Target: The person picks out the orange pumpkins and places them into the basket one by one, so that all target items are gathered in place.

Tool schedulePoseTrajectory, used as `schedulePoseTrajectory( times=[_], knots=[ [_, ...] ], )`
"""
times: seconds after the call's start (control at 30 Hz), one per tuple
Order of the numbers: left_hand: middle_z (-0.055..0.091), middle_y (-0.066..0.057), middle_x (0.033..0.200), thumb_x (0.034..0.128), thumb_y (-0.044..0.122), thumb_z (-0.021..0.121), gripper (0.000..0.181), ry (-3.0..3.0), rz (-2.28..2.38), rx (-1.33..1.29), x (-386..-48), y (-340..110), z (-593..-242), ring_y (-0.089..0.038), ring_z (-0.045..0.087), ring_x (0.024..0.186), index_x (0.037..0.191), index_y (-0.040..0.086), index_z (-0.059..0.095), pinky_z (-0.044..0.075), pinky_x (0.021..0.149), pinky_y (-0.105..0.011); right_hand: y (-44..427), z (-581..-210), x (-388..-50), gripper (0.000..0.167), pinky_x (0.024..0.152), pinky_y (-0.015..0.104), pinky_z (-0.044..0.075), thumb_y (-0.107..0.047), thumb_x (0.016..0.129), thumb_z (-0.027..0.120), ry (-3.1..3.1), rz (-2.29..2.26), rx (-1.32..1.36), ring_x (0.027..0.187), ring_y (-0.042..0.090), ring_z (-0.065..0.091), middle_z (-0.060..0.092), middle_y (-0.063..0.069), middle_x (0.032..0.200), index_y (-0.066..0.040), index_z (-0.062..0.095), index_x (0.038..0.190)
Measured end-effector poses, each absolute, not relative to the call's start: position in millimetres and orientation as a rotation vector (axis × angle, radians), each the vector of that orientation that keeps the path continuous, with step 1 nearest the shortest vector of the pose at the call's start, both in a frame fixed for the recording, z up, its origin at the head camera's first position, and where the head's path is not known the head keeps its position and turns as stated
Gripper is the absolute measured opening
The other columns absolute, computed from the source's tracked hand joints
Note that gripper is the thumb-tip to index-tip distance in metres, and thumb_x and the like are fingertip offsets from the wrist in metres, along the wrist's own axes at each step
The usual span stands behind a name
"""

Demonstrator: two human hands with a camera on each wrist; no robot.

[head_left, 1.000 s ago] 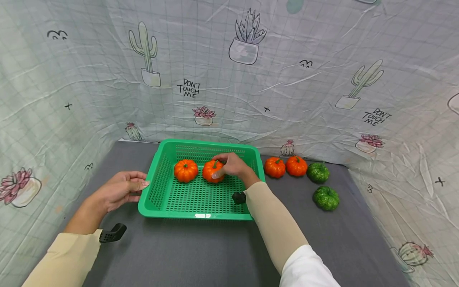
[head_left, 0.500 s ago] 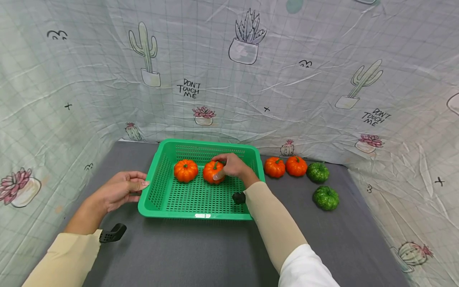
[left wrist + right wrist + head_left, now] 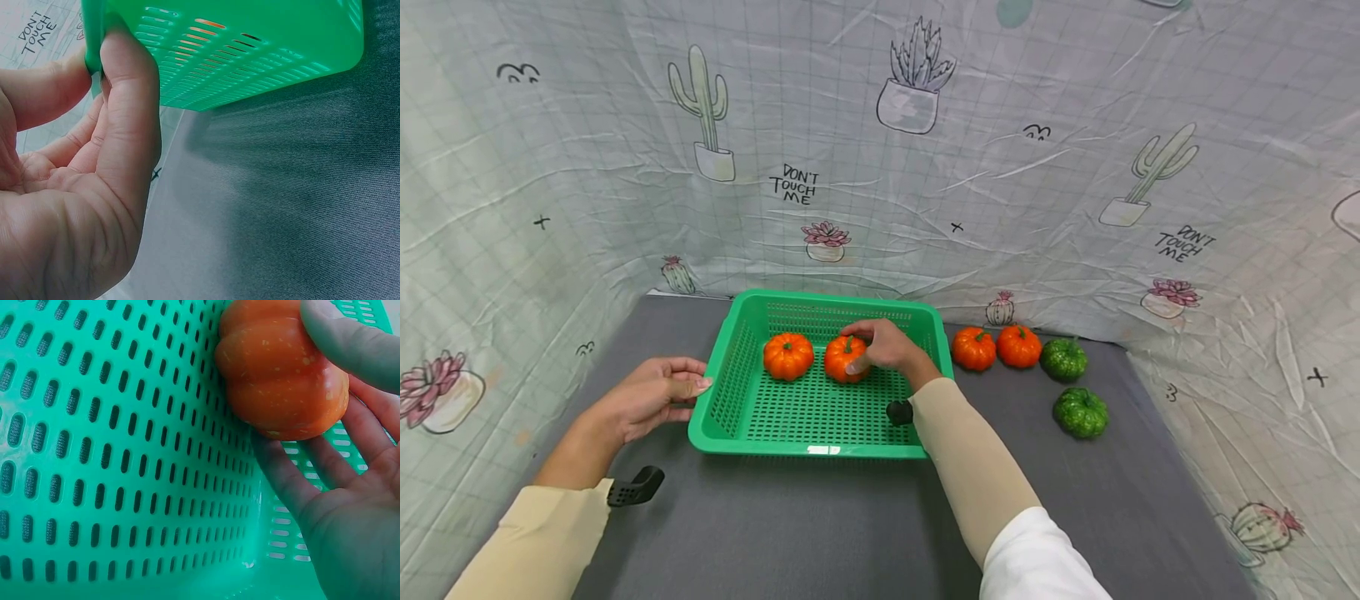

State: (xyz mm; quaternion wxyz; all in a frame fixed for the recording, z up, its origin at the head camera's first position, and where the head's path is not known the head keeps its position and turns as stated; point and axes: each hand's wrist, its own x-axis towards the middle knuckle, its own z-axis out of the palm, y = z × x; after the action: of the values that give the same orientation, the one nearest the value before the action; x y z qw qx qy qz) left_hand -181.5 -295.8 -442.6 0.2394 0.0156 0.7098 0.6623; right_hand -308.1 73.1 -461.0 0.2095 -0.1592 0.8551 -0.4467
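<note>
A green slotted basket [image 3: 823,451] stands on the grey table. My left hand [image 3: 651,398] pinches its left rim between thumb and fingers; the left wrist view shows this hand [image 3: 81,169] closed on the rim [image 3: 93,37]. Inside the basket, my right hand [image 3: 891,346] grips an orange pumpkin [image 3: 842,360]. Up close in the right wrist view, the thumb and fingers of that hand [image 3: 356,481] lie round the pumpkin [image 3: 281,369] beside the slotted plastic. Another orange pumpkin [image 3: 788,357] sits to its left in the basket.
Right of the basket, two orange pumpkins [image 3: 973,348] [image 3: 1018,346] and a green pumpkin [image 3: 1063,359] form a row at the back. A second green pumpkin [image 3: 1081,412] lies nearer. Patterned cloth [image 3: 865,167] hangs behind and at both sides.
</note>
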Motion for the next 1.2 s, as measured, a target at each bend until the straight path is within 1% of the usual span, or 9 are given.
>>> schedulePoseTrajectory(
  times=[0.23,0.43,0.57,0.73,0.93,1.2],
  knots=[
    [0.072,0.003,0.102,0.1058,0.014,0.062,0.037,1.944,1.809,0.036,-182.3,-294.7,-443.2,-0.01,0.075,0.093,0.133,-0.007,0.048,0.065,0.082,-0.035,73.5,-460.8,-308.3,0.067,0.119,0.048,0.046,0.001,0.078,0.088,2.381,-1.215,-0.461,0.149,0.032,0.048,0.056,0.012,0.155,-0.012,0.066,0.14],
    [0.073,0.004,0.102,0.106,0.014,0.061,0.036,1.941,1.804,0.038,-182.4,-294.7,-444.5,-0.01,0.075,0.093,0.132,-0.007,0.048,0.065,0.082,-0.035,74.4,-455.3,-307.1,0.061,0.116,0.049,0.048,-0.001,0.08,0.086,2.443,-1.193,-0.443,0.144,0.032,0.053,0.061,0.012,0.15,-0.013,0.069,0.137],
    [0.072,0.004,0.102,0.1057,0.014,0.062,0.035,1.937,1.807,0.03,-181.8,-294.7,-444.7,-0.01,0.075,0.093,0.131,-0.006,0.049,0.065,0.082,-0.035,77.1,-447.4,-304.7,0.056,0.111,0.05,0.052,0.0,0.08,0.084,2.48,-1.206,-0.427,0.139,0.032,0.057,0.064,0.012,0.145,-0.013,0.071,0.133],
    [0.072,0.004,0.103,0.1058,0.015,0.062,0.035,1.945,1.801,0.024,-181.7,-295.5,-445.9,-0.01,0.075,0.094,0.132,-0.005,0.049,0.065,0.082,-0.035,84.3,-431.4,-301.7,0.051,0.108,0.049,0.055,0.002,0.086,0.08,2.403,-1.357,-0.342,0.133,0.033,0.063,0.067,0.013,0.142,-0.009,0.069,0.134],
    [0.073,0.005,0.103,0.1058,0.016,0.062,0.037,1.948,1.794,0.023,-182.5,-296.5,-446.7,-0.01,0.075,0.094,0.132,-0.005,0.048,0.065,0.082,-0.035,95.1,-413.7,-301.8,0.044,0.111,0.046,0.053,0.007,0.09,0.074,2.29,-1.557,-0.214,0.13,0.034,0.066,0.067,0.018,0.14,-0.002,0.068,0.133],
    [0.073,0.004,0.103,0.106,0.015,0.062,0.034,1.951,1.791,0.033,-182.9,-296.9,-445.8,-0.01,0.075,0.094,0.131,-0.004,0.049,0.065,0.082,-0.034,117.2,-399.4,-306.5,0.043,0.111,0.046,0.053,0.008,0.092,0.071,2.289,-1.632,-0.23,0.127,0.039,0.066,0.067,0.022,0.14,0.002,0.066,0.134]
  ],
)
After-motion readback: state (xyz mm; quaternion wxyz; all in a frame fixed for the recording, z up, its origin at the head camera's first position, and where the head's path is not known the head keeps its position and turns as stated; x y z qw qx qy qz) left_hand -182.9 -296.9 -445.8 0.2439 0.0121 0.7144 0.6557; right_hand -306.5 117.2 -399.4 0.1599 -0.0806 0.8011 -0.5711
